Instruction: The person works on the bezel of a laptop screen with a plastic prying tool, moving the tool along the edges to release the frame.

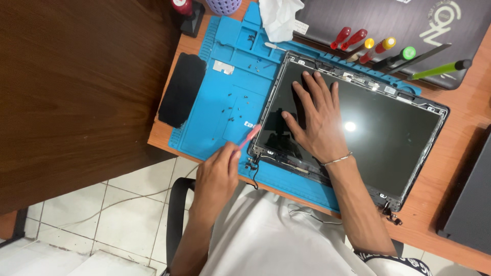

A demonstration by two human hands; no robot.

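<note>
White floor tiles (76, 230) show below the edge of your wooden desk (460, 102), and a dark wooden panel (76, 92) fills the view's left side. On the desk lies a blue silicone work mat (225, 97), with small loose screws (227, 110) scattered over its compartments. A laptop screen panel (388, 133) sits tilted across the mat, its dark glass facing up and a light reflected near its middle; its metal frame shows bare along the edges.

Your right hand (317, 117) lies flat on the glass with the fingers spread, palm pressing down, a thin bracelet (337, 160) at the wrist. Your left hand (217, 176) is closed around a pink-handled tool (249, 137), whose tip points at the lower left corner of the panel, just beside the hinge and a short black cable (254, 176) that hangs off there. Whether the tip touches the frame you cannot tell.

Beyond the panel, a row of screwdrivers (368, 48) with red, yellow and green handles rests on a closed grey laptop (368, 20). A crumpled white cloth (279, 18) lies at the mat's top edge, and a black pad (181, 89) lies along its left border. Another dark device (470, 199) sits at the far right of the desk.
</note>
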